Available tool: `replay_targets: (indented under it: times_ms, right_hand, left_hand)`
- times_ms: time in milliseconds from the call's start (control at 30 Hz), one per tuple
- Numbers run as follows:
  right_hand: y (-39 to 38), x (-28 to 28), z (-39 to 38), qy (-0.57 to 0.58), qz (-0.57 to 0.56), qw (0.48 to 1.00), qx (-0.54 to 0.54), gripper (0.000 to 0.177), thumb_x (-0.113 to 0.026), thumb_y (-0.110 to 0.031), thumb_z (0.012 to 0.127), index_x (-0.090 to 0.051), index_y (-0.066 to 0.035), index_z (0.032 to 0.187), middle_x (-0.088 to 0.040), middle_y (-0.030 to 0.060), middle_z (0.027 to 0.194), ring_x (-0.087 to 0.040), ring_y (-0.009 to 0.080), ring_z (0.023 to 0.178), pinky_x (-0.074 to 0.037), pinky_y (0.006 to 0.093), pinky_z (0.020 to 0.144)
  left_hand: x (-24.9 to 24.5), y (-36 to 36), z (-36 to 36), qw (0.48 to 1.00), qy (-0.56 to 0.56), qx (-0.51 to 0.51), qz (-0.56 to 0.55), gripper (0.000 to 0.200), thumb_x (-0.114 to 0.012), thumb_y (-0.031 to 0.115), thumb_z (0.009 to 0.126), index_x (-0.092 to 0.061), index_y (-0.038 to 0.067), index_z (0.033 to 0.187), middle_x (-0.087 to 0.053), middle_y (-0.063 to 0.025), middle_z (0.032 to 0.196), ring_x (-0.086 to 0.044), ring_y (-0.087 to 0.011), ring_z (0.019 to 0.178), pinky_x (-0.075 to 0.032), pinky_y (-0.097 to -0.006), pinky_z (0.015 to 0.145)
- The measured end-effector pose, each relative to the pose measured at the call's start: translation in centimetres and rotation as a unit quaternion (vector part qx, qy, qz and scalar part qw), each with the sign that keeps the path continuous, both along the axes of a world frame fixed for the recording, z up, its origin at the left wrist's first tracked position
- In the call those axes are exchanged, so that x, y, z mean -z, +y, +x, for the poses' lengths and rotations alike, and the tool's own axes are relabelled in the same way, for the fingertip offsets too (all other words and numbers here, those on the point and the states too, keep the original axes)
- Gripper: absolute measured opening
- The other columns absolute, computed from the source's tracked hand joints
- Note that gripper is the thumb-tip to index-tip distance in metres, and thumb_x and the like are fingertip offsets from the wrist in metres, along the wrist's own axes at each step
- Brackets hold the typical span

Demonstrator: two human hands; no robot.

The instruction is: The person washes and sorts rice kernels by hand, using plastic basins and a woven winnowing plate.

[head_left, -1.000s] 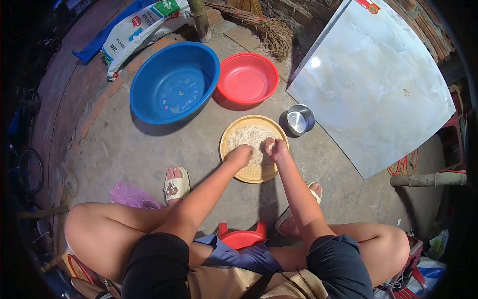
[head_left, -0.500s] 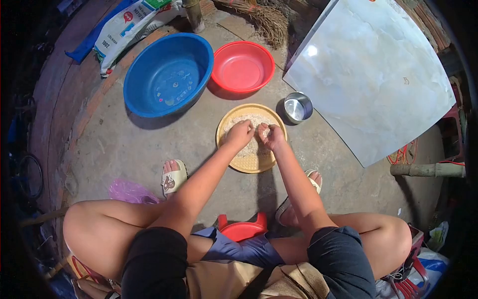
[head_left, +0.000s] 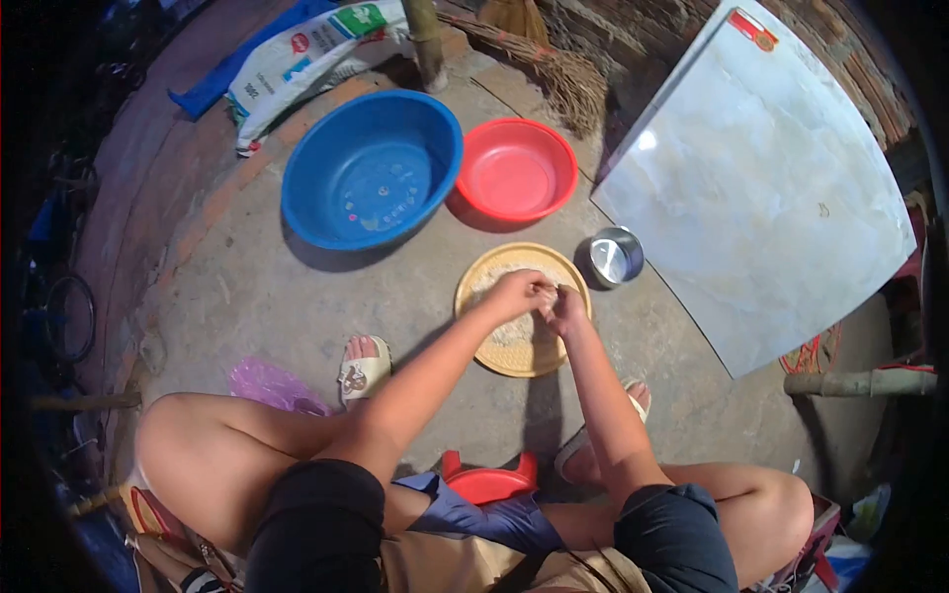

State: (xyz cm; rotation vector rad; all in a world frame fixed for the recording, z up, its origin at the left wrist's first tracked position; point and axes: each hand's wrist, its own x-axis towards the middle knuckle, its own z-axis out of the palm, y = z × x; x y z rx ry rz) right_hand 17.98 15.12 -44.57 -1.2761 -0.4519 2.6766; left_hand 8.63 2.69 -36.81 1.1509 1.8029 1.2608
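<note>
A round yellow woven-pattern tray (head_left: 519,363) lies on the concrete floor in front of me, with pale grains that look like rice (head_left: 509,334) spread over it. Above the tray, my left hand (head_left: 517,296) has its fingers pinched together and reaching to the other palm. My right hand (head_left: 566,313) is cupped around some of the grains, its fingers curled and close to the left fingertips. What the left fingertips pinch is too small to make out. A small metal pot (head_left: 615,257) stands just right of the tray, touched by neither hand.
Beyond the tray stand a big blue basin (head_left: 306,212) and a red basin (head_left: 554,188). A marble-patterned panel (head_left: 761,198) is at the right. A printed sack (head_left: 321,54) and a straw broom (head_left: 568,84) lie behind. A purple plastic bag (head_left: 272,383) lies at left.
My left hand has moved right, and its fingers now meet the right hand. The camera has tilted, so the basins, tray and pot appear lower and farther right.
</note>
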Motion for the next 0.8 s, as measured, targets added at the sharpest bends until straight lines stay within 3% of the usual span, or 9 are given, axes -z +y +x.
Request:
replay_targets:
  times_ms: [33,200,267,433,533,667,700,733,800]
  right_hand:
    - [-0.2,-0.2,-0.2,0.084,-0.036,0.996,-0.007,0.034,-0.026,-0.022,0.091,-0.043,0.004,0.105,-0.053,0.0163,0.092,-0.057,0.0259,0.083,-0.054,0.0342,0.068]
    - [0.1,-1.4,-0.8,0.060,-0.124,0.989,0.049,0.027,-0.033,-0.014,0.089,-0.047,0.004,0.103,-0.055,0.0140,0.091,-0.059,0.0264,0.085,-0.054,0.0376,0.073]
    - [1.0,-1.9,-0.9,0.061,-0.144,0.986,0.063,0.026,-0.034,-0.013,0.088,-0.047,0.005,0.102,-0.055,0.0135,0.088,-0.059,0.0260,0.084,-0.054,0.0371,0.072]
    - [4.9,-3.4,-1.2,0.077,-0.094,0.982,0.146,0.028,-0.031,-0.013,0.087,-0.046,0.007,0.100,-0.057,0.0191,0.091,-0.061,0.0285,0.079,-0.055,0.0365,0.068]
    - [9.1,-5.0,-0.8,0.207,-0.137,0.952,0.182,0.027,-0.031,-0.012,0.086,-0.047,0.007,0.097,-0.057,0.0203,0.093,-0.060,0.0293,0.083,-0.054,0.0375,0.070]
    - [11.3,-9.0,-1.0,0.086,0.137,0.964,0.213,0.036,-0.031,-0.021,0.090,-0.049,0.009,0.100,-0.057,0.0196,0.096,-0.058,0.0301,0.090,-0.049,0.0366,0.081]
    - [11.5,-9.5,-0.6,-0.048,0.368,0.928,0.026,0.042,-0.033,-0.026,0.091,-0.049,0.010,0.104,-0.056,0.0212,0.101,-0.057,0.0313,0.095,-0.045,0.0363,0.087]
    - [11.4,-9.9,-0.2,-0.178,0.559,0.793,-0.163,0.048,-0.035,-0.032,0.091,-0.048,0.011,0.108,-0.055,0.0228,0.106,-0.055,0.0325,0.101,-0.041,0.0360,0.092]
    - [12.6,-5.4,0.0,-0.283,0.651,0.638,-0.297,0.056,-0.035,-0.040,0.090,-0.041,0.003,0.125,-0.044,0.0256,0.124,-0.039,0.0370,0.120,-0.030,0.0414,0.099]
  left_hand:
    - [-0.9,0.0,0.0,0.999,0.042,-0.025,-0.014,0.029,-0.061,0.014,0.077,-0.058,0.005,0.104,-0.059,-0.0134,0.100,-0.058,-0.0233,0.092,-0.046,-0.0342,0.079]
    - [1.0,-1.4,-0.3,0.971,0.189,-0.122,-0.086,0.042,-0.055,0.025,0.082,-0.047,0.009,0.120,-0.049,-0.0166,0.119,-0.049,-0.0296,0.109,-0.040,-0.0395,0.090]
    - [4.2,-2.9,-0.1,0.938,0.316,-0.096,-0.108,0.047,-0.050,0.032,0.085,-0.043,0.011,0.125,-0.041,-0.0173,0.129,-0.040,-0.0341,0.118,-0.034,-0.0409,0.097]
    - [6.1,-6.0,1.6,0.892,0.373,0.015,-0.254,0.062,-0.039,0.040,0.089,-0.011,0.021,0.141,-0.002,-0.0104,0.147,0.001,-0.0315,0.135,-0.005,-0.0467,0.108]
    - [5.9,-5.7,1.8,0.895,0.358,0.012,-0.265,0.060,-0.037,0.041,0.089,-0.012,0.021,0.141,-0.002,-0.0106,0.147,0.003,-0.0315,0.135,-0.002,-0.0460,0.108]
    - [6.1,-5.7,1.6,0.895,0.360,0.014,-0.264,0.061,-0.036,0.042,0.090,-0.011,0.021,0.141,-0.001,-0.0106,0.147,0.004,-0.0315,0.135,-0.001,-0.0459,0.108]
    - [6.1,-5.6,1.6,0.894,0.360,0.014,-0.266,0.061,-0.035,0.043,0.090,-0.011,0.021,0.141,-0.001,-0.0106,0.147,0.004,-0.0315,0.135,-0.001,-0.0461,0.107]
    - [6.1,-5.7,1.7,0.894,0.359,0.014,-0.269,0.061,-0.035,0.043,0.090,-0.010,0.020,0.141,0.000,-0.0106,0.147,0.004,-0.0315,0.135,-0.001,-0.0462,0.107]
    - [6.1,-5.7,1.7,0.893,0.362,0.012,-0.268,0.061,-0.037,0.042,0.089,-0.012,0.021,0.141,-0.002,-0.0104,0.147,0.003,-0.0313,0.135,-0.002,-0.0461,0.108]
